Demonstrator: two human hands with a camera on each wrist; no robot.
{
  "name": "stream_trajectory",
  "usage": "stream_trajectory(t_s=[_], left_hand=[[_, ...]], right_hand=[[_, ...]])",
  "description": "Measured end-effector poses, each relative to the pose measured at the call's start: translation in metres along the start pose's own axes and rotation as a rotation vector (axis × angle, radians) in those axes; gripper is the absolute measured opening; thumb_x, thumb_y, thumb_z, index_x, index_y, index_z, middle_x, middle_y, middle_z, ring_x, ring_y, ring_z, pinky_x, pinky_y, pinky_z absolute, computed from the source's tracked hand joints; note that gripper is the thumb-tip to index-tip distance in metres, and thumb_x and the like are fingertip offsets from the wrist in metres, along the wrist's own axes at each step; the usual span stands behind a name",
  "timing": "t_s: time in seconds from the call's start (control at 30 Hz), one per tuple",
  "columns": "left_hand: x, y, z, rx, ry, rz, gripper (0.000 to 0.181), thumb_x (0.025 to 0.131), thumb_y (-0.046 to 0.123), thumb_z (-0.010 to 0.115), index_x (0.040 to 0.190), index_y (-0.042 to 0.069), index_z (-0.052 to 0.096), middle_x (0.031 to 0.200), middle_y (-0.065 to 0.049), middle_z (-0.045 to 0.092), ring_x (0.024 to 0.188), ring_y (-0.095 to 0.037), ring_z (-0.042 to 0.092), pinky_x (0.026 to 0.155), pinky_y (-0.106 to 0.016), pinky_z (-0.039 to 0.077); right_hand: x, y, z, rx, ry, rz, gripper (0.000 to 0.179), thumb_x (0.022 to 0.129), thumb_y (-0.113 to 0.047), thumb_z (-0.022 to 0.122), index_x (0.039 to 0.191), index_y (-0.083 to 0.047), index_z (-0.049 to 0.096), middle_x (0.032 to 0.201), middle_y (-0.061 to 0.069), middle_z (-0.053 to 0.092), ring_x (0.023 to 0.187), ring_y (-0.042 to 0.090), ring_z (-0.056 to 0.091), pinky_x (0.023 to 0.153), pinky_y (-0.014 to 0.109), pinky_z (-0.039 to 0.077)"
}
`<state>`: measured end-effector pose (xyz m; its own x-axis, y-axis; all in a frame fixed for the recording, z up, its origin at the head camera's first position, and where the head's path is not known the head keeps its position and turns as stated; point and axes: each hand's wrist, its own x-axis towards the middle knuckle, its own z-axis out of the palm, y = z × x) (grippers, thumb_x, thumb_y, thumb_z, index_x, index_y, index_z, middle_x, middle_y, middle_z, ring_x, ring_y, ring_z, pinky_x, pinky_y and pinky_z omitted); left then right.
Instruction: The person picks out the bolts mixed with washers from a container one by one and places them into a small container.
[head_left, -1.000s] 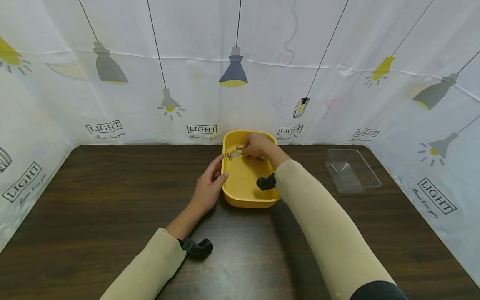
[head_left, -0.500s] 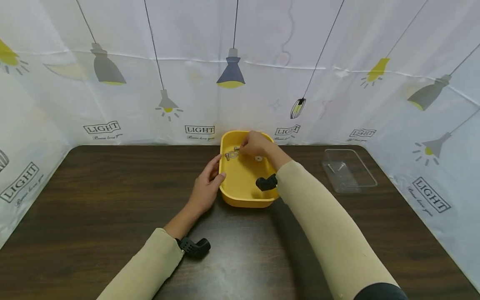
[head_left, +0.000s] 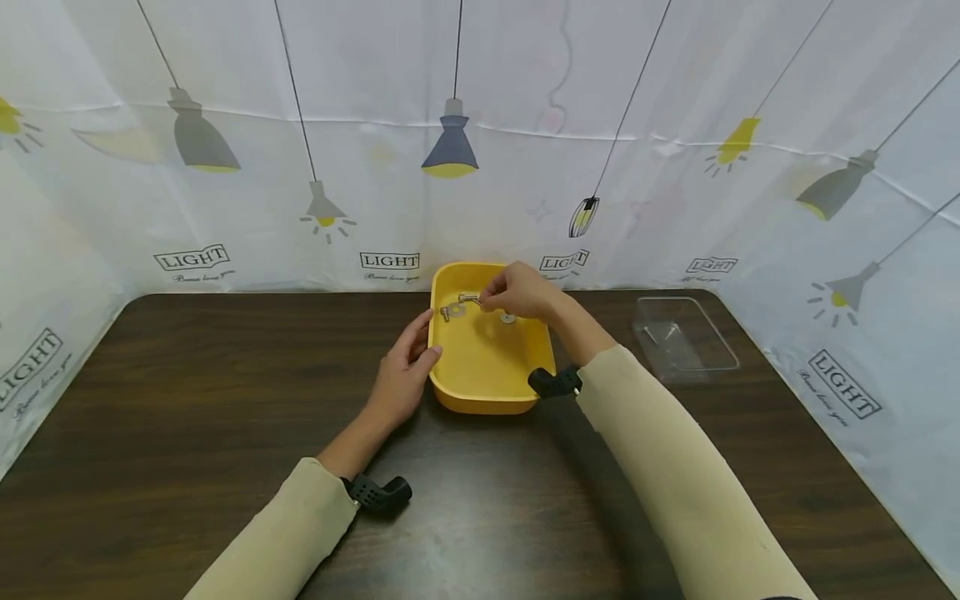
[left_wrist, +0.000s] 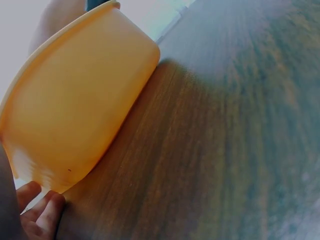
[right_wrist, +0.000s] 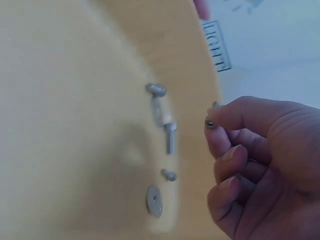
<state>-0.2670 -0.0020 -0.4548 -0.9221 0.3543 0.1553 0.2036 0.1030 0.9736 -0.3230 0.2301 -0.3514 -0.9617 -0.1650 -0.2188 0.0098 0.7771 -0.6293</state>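
Observation:
My right hand [head_left: 519,292] pinches a small metal bolt [right_wrist: 210,122] between thumb and forefinger, above the yellow tub [head_left: 487,367]. On the tub floor below, the right wrist view shows a bolt [right_wrist: 156,90], a flat washer [right_wrist: 157,111], a longer bolt [right_wrist: 170,139], a short bolt [right_wrist: 169,175] and another washer [right_wrist: 154,201] in a loose line. Against the tub's left wall rests my left hand [head_left: 401,375], fingers extended along the outside and thumb near the rim. Its fingertips [left_wrist: 52,202] touch the tub's outer wall low down.
A clear plastic box [head_left: 686,337] stands to the right on the dark wood table [head_left: 225,433]. Behind the table hangs a white sheet [head_left: 510,192] printed with lamps, close to the tub's far end.
My right hand has risen from the tub floor with a bolt pinched in it, uncovering a washer. My left hand stays at the tub's wall. The head view has turned slightly right.

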Motion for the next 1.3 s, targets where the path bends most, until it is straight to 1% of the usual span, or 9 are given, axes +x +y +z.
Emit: stream_trajectory(t_s=[0.13,0.33,0.53,0.67,0.8,0.9,1.0,1.17,1.3], left_hand=[[0.0,0.001,0.0,-0.004,-0.005,0.005,0.056,0.105,0.023,0.051,0.158,0.023,0.035,0.153,-0.013,0.05,0.134,-0.028,0.056,0.107,-0.05,0.049],[-0.001,0.0,-0.001,0.006,-0.005,-0.009,0.056,0.105,0.024,0.051,0.158,0.025,0.034,0.154,-0.012,0.05,0.133,-0.027,0.057,0.106,-0.05,0.05],[-0.001,-0.002,-0.001,0.016,0.003,-0.003,0.055,0.105,0.024,0.051,0.157,0.031,0.035,0.153,-0.009,0.051,0.13,-0.025,0.058,0.105,-0.05,0.05],[-0.001,-0.001,-0.001,0.021,-0.001,0.001,0.055,0.105,0.024,0.051,0.158,0.03,0.035,0.153,-0.01,0.051,0.13,-0.026,0.057,0.106,-0.05,0.05],[-0.002,-0.001,0.0,0.021,-0.001,0.0,0.056,0.105,0.024,0.051,0.158,0.028,0.034,0.153,-0.01,0.051,0.13,-0.026,0.057,0.105,-0.048,0.05],[-0.003,-0.002,0.002,0.016,-0.004,-0.002,0.056,0.105,0.024,0.051,0.158,0.027,0.034,0.152,-0.011,0.051,0.129,-0.026,0.058,0.105,-0.048,0.05],[-0.004,-0.002,0.003,0.021,-0.011,-0.005,0.056,0.105,0.024,0.05,0.159,0.027,0.033,0.153,-0.011,0.051,0.13,-0.026,0.057,0.106,-0.049,0.049],[-0.004,0.0,0.0,0.03,-0.003,-0.001,0.056,0.106,0.024,0.05,0.159,0.026,0.033,0.153,-0.011,0.05,0.131,-0.027,0.057,0.106,-0.05,0.049],[-0.004,0.001,-0.001,0.032,-0.003,-0.006,0.056,0.106,0.025,0.05,0.159,0.027,0.032,0.154,-0.011,0.049,0.131,-0.027,0.056,0.106,-0.05,0.049]], right_hand=[[-0.012,0.002,-0.002,0.018,0.025,-0.048,0.023,0.095,-0.02,0.069,0.11,-0.004,0.075,0.107,0.011,0.073,0.092,0.03,0.062,0.076,0.03,0.053],[-0.036,-0.002,-0.006,0.031,0.08,-0.083,0.018,0.093,-0.023,0.071,0.105,-0.01,0.076,0.101,0.006,0.072,0.084,0.021,0.057,0.073,0.03,0.05],[-0.058,0.002,-0.008,0.079,0.117,-0.098,0.018,0.093,-0.025,0.071,0.105,-0.013,0.077,0.106,0.004,0.072,0.09,0.022,0.059,0.078,0.032,0.052],[-0.072,0.007,-0.012,0.099,0.154,-0.104,0.018,0.093,-0.025,0.071,0.105,-0.012,0.076,0.107,0.004,0.071,0.094,0.023,0.059,0.083,0.033,0.052],[-0.087,0.015,-0.016,0.105,0.178,-0.101,0.019,0.093,-0.024,0.071,0.106,-0.011,0.076,0.106,0.005,0.072,0.094,0.022,0.062,0.084,0.032,0.054],[-0.099,0.025,-0.018,0.118,0.202,-0.073,0.018,0.093,-0.023,0.071,0.106,-0.011,0.076,0.107,0.007,0.072,0.094,0.023,0.064,0.082,0.032,0.056],[-0.112,0.036,-0.02,0.102,0.264,-0.051,0.018,0.093,-0.022,0.071,0.106,-0.009,0.075,0.103,0.009,0.071,0.09,0.023,0.062,0.078,0.029,0.055],[-0.123,0.042,-0.028,0.099,0.368,-0.086,0.019,0.094,-0.024,0.071,0.105,-0.009,0.074,0.097,0.011,0.072,0.085,0.027,0.06,0.069,0.024,0.051],[-0.127,0.043,-0.034,0.121,0.389,-0.105,0.022,0.094,-0.028,0.072,0.105,-0.009,0.075,0.095,0.012,0.072,0.083,0.027,0.061,0.068,0.024,0.05]])
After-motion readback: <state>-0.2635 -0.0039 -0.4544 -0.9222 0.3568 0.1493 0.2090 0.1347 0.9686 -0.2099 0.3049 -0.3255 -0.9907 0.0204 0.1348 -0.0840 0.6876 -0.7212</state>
